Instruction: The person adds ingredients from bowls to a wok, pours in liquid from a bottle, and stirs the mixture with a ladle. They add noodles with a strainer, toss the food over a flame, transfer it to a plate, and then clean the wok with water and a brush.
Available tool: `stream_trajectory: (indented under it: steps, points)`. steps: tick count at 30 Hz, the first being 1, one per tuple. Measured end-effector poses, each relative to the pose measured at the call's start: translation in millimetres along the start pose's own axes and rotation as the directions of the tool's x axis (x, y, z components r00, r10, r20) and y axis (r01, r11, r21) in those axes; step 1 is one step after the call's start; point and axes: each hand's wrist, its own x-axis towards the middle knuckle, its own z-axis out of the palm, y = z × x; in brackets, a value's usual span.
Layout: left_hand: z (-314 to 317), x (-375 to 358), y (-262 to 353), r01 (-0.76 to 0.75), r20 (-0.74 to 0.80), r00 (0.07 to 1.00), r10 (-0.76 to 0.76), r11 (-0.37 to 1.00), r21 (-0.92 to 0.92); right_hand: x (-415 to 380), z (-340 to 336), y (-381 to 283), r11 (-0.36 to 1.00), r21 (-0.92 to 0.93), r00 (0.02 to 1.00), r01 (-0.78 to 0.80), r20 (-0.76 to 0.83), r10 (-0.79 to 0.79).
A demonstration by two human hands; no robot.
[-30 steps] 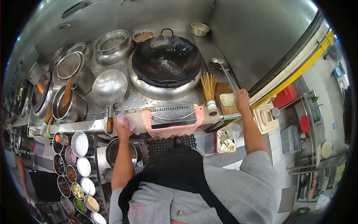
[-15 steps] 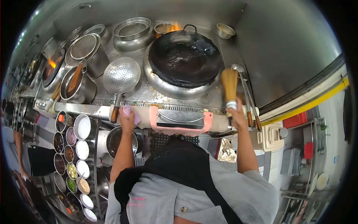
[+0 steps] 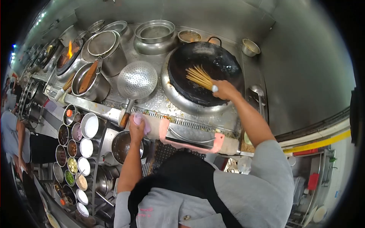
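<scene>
My right hand (image 3: 226, 91) is closed round the handle end of a bamboo wok brush (image 3: 199, 77). The brush's splayed bristles are down inside a black wok (image 3: 226, 62), whose dark inner surface looks wet. The wok rests on a round metal burner ring (image 3: 166, 81). At the front edge of the stove, my left hand (image 3: 137, 130) grips a light purple cloth (image 3: 144, 123). Just beyond that hand is the wooden handle of a perforated skimmer (image 3: 137, 80), which lies on the stove top.
Left of the skimmer stand metal pots (image 3: 86, 81) and a lit burner (image 3: 69, 56). A ladle (image 3: 257, 90) lies right of the wok, a small bowl (image 3: 251, 47) behind it. Ingredient containers (image 3: 91, 125) line the lower left. Another person (image 3: 17, 131) stands at far left.
My right hand has carried the bamboo brush from the stove's right front edge into the wok. My left hand still has the cloth at the front edge. The view has shifted. Flames behind the wok are gone.
</scene>
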Motion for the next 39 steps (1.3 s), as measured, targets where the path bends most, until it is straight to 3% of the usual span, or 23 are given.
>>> stream_trajectory:
  steps: [2,4,7,9,11,13,16,19,22,23,25,27,29,30,32,34,36,38,39]
  points:
    - [1.4,-1.3,-1.0,0.001,0.004,1.0,-0.001,1.0,-0.01,67.1,29.0,0.3,0.994,0.105,0.994,-0.022,-0.101,0.032]
    - [0.8,0.0,-5.5,0.003,-0.005,1.0,-0.003,1.0,-0.02,106.8,37.4,-13.6,0.949,0.247,0.952,-0.195,-0.186,0.244]
    - [3.4,-2.7,8.0,0.038,-0.003,0.999,-0.038,0.999,-0.026,98.7,57.6,-7.2,0.979,0.172,0.973,-0.108,-0.183,0.139]
    - [5.2,-1.7,-2.8,0.006,-0.013,1.0,-0.006,0.999,-0.044,40.9,46.1,3.4,0.992,0.125,0.994,-0.035,-0.103,0.048]
    - [6.6,-2.6,-3.2,-0.004,-0.023,1.0,0.002,0.997,-0.071,-10.6,21.6,23.6,0.995,0.048,0.996,-0.085,-0.017,0.086]
    - [5.9,-1.8,2.1,0.022,-0.012,1.0,-0.023,0.998,-0.059,-16.0,6.4,58.4,0.961,-0.035,0.956,-0.276,0.089,0.278]
    - [4.5,-0.5,8.8,0.034,0.001,0.999,-0.034,0.999,-0.04,35.7,15.7,93.8,0.915,0.029,0.891,-0.403,-0.216,0.399]
    - [5.0,0.9,-4.8,0.037,-0.003,0.999,-0.037,0.998,-0.047,94.1,46.6,79.4,0.94,0.101,0.929,-0.327,-0.146,0.339]
    - [7.4,-0.1,-7.6,0.038,0.009,0.999,-0.038,0.997,-0.074,53.8,49.1,24.1,0.979,0.156,0.986,-0.131,-0.082,0.145]
    - [6.2,-0.4,-6.0,0.041,0.008,0.999,-0.04,0.996,-0.082,34.8,54.2,24.0,0.993,0.115,0.989,-0.032,-0.139,0.048]
    - [5.6,-1.1,-6.8,0.04,0.004,0.999,-0.04,0.996,-0.075,-14.4,14.8,15.9,0.993,0.083,0.996,-0.084,0.049,0.08]
    - [4.7,-2.8,-5.1,0.05,0.013,0.999,-0.049,0.996,-0.073,-32.3,1.4,45.2,0.984,0.032,0.977,-0.174,0.131,0.168]
    - [4.4,-2.2,0.4,0.059,0.009,0.998,-0.059,0.995,-0.075,-12.4,8.5,93.9,0.972,-0.018,0.971,-0.233,0.058,0.234]
    - [3.7,-2.2,-1.0,0.065,0.004,0.998,-0.065,0.996,-0.066,2.1,8.4,96.7,0.96,-0.012,0.958,-0.279,-0.074,0.278]
    - [5.4,-0.4,-5.5,0.073,0.004,0.997,-0.073,0.996,-0.044,59.4,22.5,97.5,0.918,0.098,0.893,-0.385,-0.212,0.397]
    - [3.8,0.0,0.8,0.094,0.018,0.995,-0.093,0.995,-0.035,110.7,46.8,74.0,0.921,0.278,0.922,-0.271,-0.199,0.332]
    - [4.1,-1.5,3.5,0.053,0.001,0.999,-0.053,0.999,0.01,119.3,55.1,15.4,0.955,0.234,0.957,-0.181,-0.181,0.225]
    - [2.1,-1.0,7.9,0.051,0.007,0.999,-0.05,0.999,-0.007,95.3,69.7,-4.6,0.963,0.269,0.957,0.031,-0.287,0.049]
    - [2.4,-1.5,9.6,0.05,0.013,0.999,-0.05,0.999,-0.021,72.1,67.5,1.7,0.961,0.259,0.969,0.1,-0.243,-0.035]
